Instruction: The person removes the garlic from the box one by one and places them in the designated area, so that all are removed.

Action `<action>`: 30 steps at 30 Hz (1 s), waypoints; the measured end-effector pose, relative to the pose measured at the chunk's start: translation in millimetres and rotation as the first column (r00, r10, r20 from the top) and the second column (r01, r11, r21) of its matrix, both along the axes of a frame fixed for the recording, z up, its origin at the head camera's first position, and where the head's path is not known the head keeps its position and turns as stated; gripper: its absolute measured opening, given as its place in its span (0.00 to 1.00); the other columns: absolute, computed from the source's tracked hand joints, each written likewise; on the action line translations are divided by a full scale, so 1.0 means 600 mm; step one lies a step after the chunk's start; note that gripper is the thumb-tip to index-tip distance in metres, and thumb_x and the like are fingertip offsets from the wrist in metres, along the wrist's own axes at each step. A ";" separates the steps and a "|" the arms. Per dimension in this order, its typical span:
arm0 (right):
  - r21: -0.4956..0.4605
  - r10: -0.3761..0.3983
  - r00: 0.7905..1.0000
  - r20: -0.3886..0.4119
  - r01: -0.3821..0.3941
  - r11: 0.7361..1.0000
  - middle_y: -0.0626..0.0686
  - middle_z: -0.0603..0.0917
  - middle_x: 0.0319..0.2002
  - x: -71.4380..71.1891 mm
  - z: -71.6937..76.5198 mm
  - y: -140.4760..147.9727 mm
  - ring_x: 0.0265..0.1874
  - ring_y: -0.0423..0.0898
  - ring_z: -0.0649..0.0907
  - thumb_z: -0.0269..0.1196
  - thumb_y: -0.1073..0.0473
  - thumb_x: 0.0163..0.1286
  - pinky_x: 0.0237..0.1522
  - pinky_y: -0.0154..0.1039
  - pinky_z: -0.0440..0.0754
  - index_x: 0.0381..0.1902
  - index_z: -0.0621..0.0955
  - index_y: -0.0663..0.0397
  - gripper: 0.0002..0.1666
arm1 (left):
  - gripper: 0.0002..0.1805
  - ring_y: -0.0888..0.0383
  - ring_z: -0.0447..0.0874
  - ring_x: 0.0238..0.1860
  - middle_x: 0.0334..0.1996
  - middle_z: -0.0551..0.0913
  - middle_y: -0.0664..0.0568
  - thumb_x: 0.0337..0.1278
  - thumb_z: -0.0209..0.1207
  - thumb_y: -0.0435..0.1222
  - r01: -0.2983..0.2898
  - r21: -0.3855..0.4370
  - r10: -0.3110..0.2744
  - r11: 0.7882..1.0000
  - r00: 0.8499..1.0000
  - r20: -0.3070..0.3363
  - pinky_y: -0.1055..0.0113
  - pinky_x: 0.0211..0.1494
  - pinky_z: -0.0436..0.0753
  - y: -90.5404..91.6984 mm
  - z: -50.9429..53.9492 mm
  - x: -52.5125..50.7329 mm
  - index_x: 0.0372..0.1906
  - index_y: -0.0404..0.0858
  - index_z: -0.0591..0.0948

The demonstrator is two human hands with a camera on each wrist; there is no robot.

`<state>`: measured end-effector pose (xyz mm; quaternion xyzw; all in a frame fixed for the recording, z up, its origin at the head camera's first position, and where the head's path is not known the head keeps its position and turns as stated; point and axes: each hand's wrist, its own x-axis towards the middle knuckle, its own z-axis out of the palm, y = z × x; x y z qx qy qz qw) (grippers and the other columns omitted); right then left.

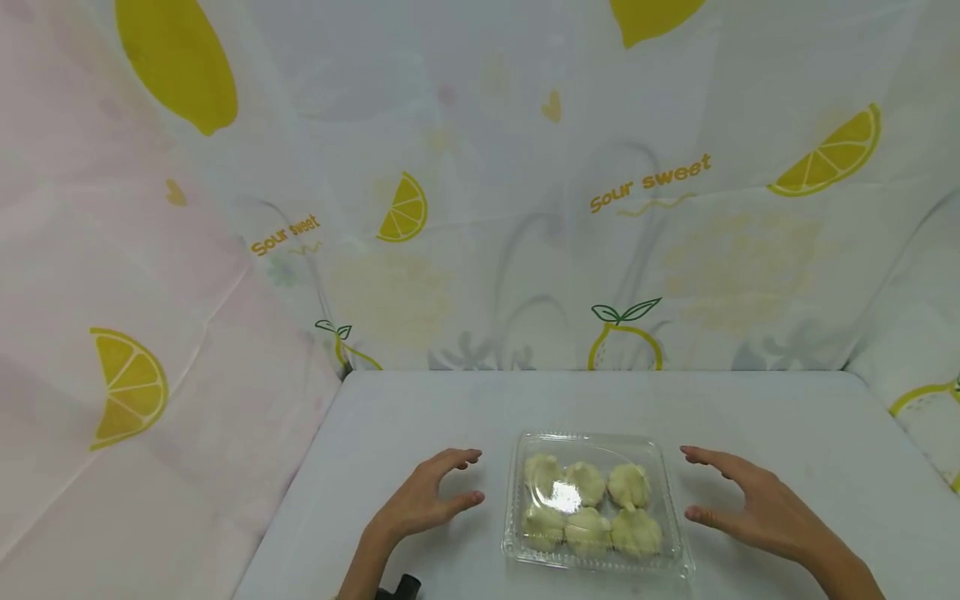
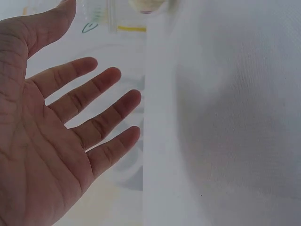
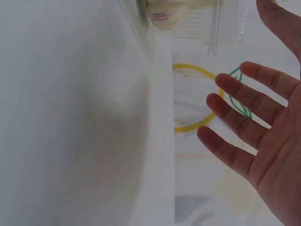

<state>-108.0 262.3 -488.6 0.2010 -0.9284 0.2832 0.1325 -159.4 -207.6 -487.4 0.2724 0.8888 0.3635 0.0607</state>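
A clear plastic box point(image 1: 598, 560) with its lid closed lies on the white table, several pale, garlic-like bulbs point(image 1: 588, 532) in two rows inside. To its left is my left hand point(image 1: 422, 500), fingers spread and slightly bent, apart from the box. On the other side my right hand point(image 1: 761, 510) faces it the same way, also not touching. In the left wrist view the left palm point(image 2: 42, 136) and spread fingers hold nothing; a corner of the box shows at the top. The right wrist view shows the right hand point(image 3: 268, 122) empty, the box's edge point(image 3: 214, 28) above.
The white tabletop point(image 1: 390, 408) meets a hanging cloth point(image 1: 487, 208) printed with lemons at the back and sides. A small black object point(image 1: 406, 587) is by the left forearm at the front edge of the view.
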 end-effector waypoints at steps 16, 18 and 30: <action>-0.147 0.158 0.983 0.089 -0.144 0.979 0.44 0.84 0.50 0.009 -0.002 -0.011 0.47 0.36 0.81 0.78 0.48 0.52 0.40 0.40 0.82 0.64 0.75 0.51 0.43 | 0.28 0.53 0.81 0.52 0.54 0.82 0.52 0.59 0.66 0.51 0.111 0.100 -0.113 0.989 0.993 0.019 0.47 0.56 0.77 0.014 -0.004 0.013 0.59 0.40 0.79; -0.156 0.169 0.981 0.099 -0.153 0.976 0.44 0.84 0.50 0.010 -0.001 -0.011 0.46 0.37 0.82 0.78 0.48 0.52 0.39 0.40 0.82 0.64 0.75 0.52 0.43 | 0.28 0.52 0.82 0.52 0.53 0.82 0.51 0.59 0.66 0.51 0.122 0.116 -0.125 0.986 0.992 0.022 0.48 0.56 0.78 0.016 -0.004 0.014 0.59 0.40 0.79; -0.196 0.231 0.954 0.193 -0.193 0.961 0.42 0.83 0.47 0.013 -0.005 -0.009 0.42 0.38 0.83 0.76 0.49 0.56 0.38 0.39 0.83 0.58 0.77 0.46 0.34 | 0.22 0.49 0.83 0.49 0.49 0.84 0.49 0.56 0.70 0.45 0.149 0.198 -0.166 0.969 0.984 0.070 0.51 0.54 0.80 0.023 -0.004 0.020 0.53 0.39 0.82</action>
